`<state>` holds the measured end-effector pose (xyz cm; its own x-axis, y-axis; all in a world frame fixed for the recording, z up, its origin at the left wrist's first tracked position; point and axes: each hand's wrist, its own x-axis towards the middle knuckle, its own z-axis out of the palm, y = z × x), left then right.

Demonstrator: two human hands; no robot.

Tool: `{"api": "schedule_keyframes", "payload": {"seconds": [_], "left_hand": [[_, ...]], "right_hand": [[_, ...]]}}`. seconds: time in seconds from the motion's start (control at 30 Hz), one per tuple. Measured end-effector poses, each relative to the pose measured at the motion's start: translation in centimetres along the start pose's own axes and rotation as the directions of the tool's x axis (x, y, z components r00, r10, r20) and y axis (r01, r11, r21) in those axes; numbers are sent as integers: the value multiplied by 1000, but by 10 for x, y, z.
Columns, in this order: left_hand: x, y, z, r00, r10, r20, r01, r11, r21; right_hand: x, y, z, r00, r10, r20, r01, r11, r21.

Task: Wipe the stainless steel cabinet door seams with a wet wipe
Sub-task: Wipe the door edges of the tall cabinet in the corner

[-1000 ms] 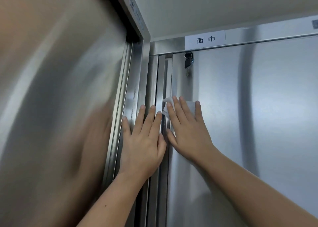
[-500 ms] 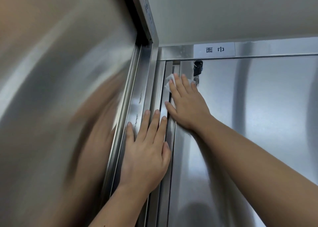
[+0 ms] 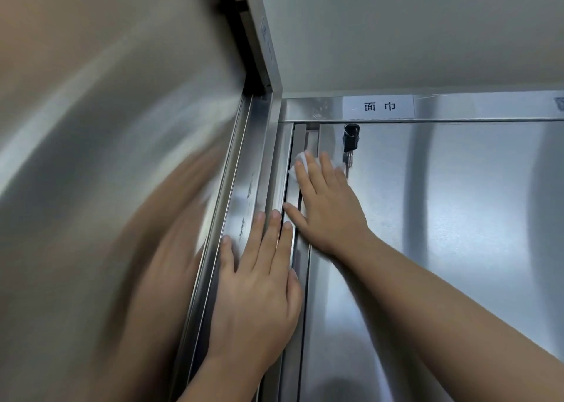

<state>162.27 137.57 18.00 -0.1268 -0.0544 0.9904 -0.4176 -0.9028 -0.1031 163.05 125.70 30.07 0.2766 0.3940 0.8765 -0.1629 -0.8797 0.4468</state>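
Steel door (image 3: 457, 249), upper centre: white wipe (image 3: 296, 166) on the seam (image 3: 300, 199).
Your right hand (image 3: 328, 206) presses it flat there, fingers straight, slightly spread; your left hand (image 3: 259, 288) lies flat lower down, fingers close together.

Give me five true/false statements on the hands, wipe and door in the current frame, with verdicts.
1. The right hand presses the wet wipe flat against the cabinet door edge. True.
2. The left hand pinches the wipe. False: the left hand rests flat on the frame beside the seam, holding nothing.
3. A key hangs in the lock near the door's top left corner. True.
4. The wipe is low on the seam. False: it is near the top, just under the top rail.
5. The label is stuck on the door panel. False: the label is on the top rail above the door.
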Motion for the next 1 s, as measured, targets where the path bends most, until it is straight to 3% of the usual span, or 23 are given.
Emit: {"api": "schedule_keyframes", "payload": {"seconds": [0.4,0.73,1.0], "left_hand": [[-3,0,-2,1000,-17,-9,17,1000,-2],[-11,1,-3,1000,-21,13,21,999,26],[-14,0,-2,1000,-8,-2,8,1000,2]], "right_hand": [[63,13,-7,993,118,-15,-117,991,68],[24,2,1,998,51,-23,-52,998,-46],[67,14,-8,996,92,13,-92,995,40]]}}
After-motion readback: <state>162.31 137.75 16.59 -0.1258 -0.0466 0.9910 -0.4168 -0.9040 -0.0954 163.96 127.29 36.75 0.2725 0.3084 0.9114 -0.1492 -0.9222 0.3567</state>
